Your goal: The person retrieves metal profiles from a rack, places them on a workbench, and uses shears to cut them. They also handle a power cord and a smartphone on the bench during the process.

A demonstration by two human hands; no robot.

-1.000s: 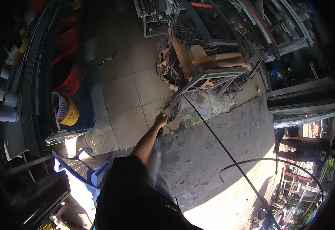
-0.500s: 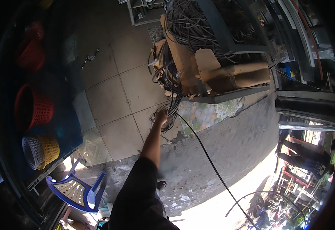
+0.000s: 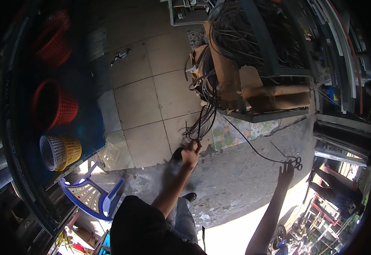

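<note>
Left hand (image 3: pixel 191 154): fingers curled round dark flexible cable strands (image 3: pixel 200 125) below the torn brown cardboard box (image 3: pixel 274 100); right hand (image 3: pixel 287 168): fingers partly spread at a slender black cable length (image 3: pixel 249 142), grip indeterminable

Beyond the left hand (image 3: pixel 190 155), matt dark strands (image 3: pixel 211 102), probably rubber or plastic; farther right, creased matt cardboard (image 3: pixel 283 101). Between it and the right hand (image 3: pixel 288 169), rough concrete (image 3: pixel 236 170); leftward, smooth tiles (image 3: pixel 145 142).
</note>
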